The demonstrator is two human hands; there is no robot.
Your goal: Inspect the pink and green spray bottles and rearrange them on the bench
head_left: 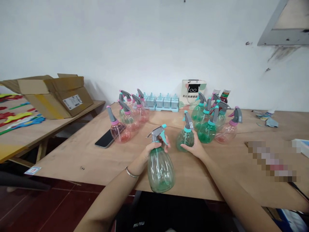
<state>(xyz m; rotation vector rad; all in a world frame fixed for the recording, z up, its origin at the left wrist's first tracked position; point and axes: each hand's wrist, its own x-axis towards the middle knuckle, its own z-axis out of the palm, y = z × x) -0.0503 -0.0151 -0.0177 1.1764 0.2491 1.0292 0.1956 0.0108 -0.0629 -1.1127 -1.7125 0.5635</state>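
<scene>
My left hand point(153, 149) is closed around the neck of a green spray bottle point(161, 172) with a grey and turquoise trigger head. That bottle is held up at the table's front edge, close to me. Farther right, my right hand point(196, 147) has its thumb and fingers about the side of a second green spray bottle point(184, 140), which stands upright on the table. More green spray bottles point(207, 132) are grouped behind it, with a pink spray bottle point(226, 132) at their right. Another pink spray bottle point(120, 132) stands at the front of the left group.
A black phone point(107, 138) lies beside the left bottles. Light-blue popsicle moulds point(167, 103) and a paper bag point(193, 85) stand along the wall. A cardboard box point(55, 96) and colourful gloves point(21, 117) are on the left table. A pixelated object point(271, 161) lies at right.
</scene>
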